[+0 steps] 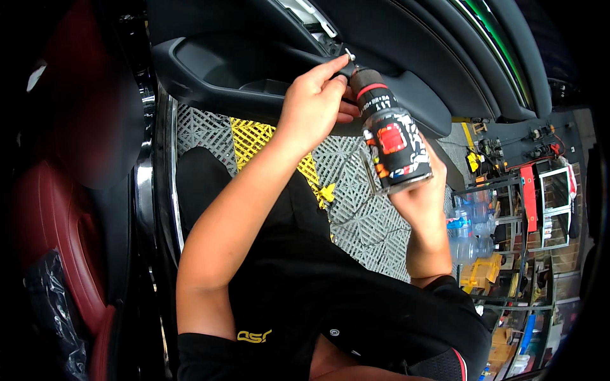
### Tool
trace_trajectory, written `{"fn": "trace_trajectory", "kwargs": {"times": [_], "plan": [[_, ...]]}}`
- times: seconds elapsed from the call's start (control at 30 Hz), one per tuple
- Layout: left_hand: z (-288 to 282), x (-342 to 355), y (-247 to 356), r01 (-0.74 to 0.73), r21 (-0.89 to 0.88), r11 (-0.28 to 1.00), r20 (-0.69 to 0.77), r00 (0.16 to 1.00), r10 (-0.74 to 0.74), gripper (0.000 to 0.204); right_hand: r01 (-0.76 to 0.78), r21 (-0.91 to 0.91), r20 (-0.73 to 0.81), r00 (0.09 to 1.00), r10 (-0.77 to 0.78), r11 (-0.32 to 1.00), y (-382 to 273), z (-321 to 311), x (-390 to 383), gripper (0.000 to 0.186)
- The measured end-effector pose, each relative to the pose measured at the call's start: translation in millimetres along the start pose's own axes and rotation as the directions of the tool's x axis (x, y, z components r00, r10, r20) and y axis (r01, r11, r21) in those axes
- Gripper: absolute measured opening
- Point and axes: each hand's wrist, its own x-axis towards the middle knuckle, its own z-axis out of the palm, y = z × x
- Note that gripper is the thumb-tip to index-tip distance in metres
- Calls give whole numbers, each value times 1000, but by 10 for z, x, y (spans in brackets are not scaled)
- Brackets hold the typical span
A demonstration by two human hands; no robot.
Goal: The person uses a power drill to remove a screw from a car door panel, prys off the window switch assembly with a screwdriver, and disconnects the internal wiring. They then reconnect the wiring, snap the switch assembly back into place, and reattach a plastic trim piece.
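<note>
My right hand (416,203) is wrapped round a cordless drill (394,145), black with a red ring at its chuck and colourful stickers on its body. The drill points up and to the left, toward a black car door panel (413,47). Beside the chuck, my left hand (314,98) has its fingers bent, and a small silver piece (350,56) shows at the index fingertip. What kind of piece it is cannot be made out. The drill's grip and most of my right fingers are hidden behind its body.
A dark red car seat (60,222) and a glossy black door sill (146,209) lie to the left. Grey and yellow floor grating (375,235) runs beneath me. On the right stand shelves with large clear water bottles (470,228) and cardboard boxes (481,272).
</note>
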Motion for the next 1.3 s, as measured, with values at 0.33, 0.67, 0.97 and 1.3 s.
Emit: {"fn": "trace_trajectory", "kwargs": {"times": [0.33, 0.67, 0.97, 1.3], "plan": [[-117, 210, 309, 17, 253, 967, 58, 998, -33, 47, -44, 17, 12, 999, 44, 999, -70, -31, 275, 40], [-242, -4, 215, -64, 436, 898, 33, 998, 55, 33, -46, -32, 52, 998, 48, 998, -36, -102, 309, 41], [-307, -385, -152, -449, 637, 627, 74, 845, 529, 25, 91, -208, 150, 987, -60, 974, -34, -241, 531, 37], [-1376, -905, -433, -94, 840, 535, -202, 860, 469, 25, 23, -284, 227, 973, 44, 959, -64, -302, 630, 59]]}}
